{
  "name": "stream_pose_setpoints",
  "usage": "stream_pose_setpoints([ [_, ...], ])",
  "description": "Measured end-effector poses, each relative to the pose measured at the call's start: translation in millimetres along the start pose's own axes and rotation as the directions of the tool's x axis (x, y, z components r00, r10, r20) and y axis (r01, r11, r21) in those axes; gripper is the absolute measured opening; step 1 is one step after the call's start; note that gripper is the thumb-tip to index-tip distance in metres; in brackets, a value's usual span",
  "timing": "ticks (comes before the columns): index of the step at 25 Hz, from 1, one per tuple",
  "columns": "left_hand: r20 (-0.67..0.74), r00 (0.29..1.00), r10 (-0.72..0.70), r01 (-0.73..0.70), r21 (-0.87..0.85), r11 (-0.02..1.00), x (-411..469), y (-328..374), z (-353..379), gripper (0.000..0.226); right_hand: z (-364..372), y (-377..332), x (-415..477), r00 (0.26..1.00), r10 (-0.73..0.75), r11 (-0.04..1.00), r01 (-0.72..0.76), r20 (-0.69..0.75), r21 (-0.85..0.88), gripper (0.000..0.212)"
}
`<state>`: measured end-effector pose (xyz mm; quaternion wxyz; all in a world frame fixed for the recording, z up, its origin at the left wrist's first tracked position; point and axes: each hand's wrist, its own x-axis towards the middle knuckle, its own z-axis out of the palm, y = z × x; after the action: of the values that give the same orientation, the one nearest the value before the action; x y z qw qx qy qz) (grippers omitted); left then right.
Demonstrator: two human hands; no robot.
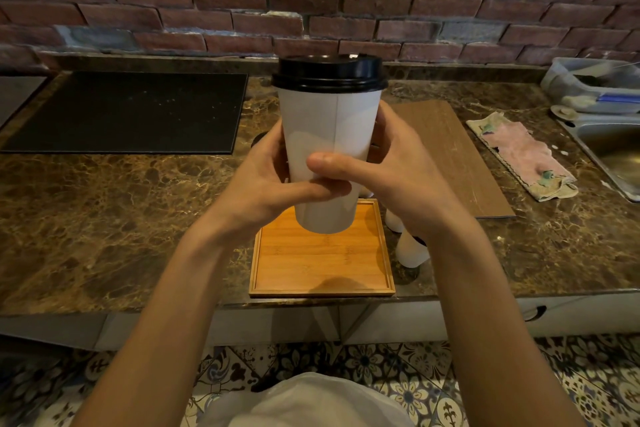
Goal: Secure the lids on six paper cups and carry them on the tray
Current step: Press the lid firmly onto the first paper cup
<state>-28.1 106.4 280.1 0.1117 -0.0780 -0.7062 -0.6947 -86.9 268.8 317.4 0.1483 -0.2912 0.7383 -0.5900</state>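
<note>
A tall white paper cup (327,128) with a black lid (329,73) pressed on its rim is raised upright above the counter. My left hand (270,180) wraps its lower left side and my right hand (391,170) wraps the right side, thumb across the front. Below it lies a square wooden tray (322,263) with nothing on it, at the counter's front edge. Two more white cups (412,250) stand just right of the tray, mostly hidden behind my right wrist. A dark lid edge (258,139) peeks out behind my left hand.
A black mat (131,111) lies at the back left of the marble counter (104,218). A wooden board (453,156) and a pink cloth (523,156) lie to the right, then a steel sink (613,152). A brick wall backs the counter.
</note>
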Motion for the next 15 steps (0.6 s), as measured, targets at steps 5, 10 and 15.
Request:
stream_pose_setpoints([
  [5,-0.003,1.0,0.011,-0.011,-0.015,1.0,-4,0,1,0.07,-3,3,1,0.998,-0.007,0.997,0.002,0.058,0.075,0.074],
  [10,-0.073,0.997,0.03,-0.03,0.004,1.0,-3,0,2,0.069,3,4,1,1.0,-0.018,0.992,0.017,0.013,0.125,0.07],
  [15,-0.116,0.992,0.048,-0.042,0.051,0.998,-2,1,4,0.075,10,3,0,0.999,-0.025,0.997,0.028,-0.047,0.074,0.072],
])
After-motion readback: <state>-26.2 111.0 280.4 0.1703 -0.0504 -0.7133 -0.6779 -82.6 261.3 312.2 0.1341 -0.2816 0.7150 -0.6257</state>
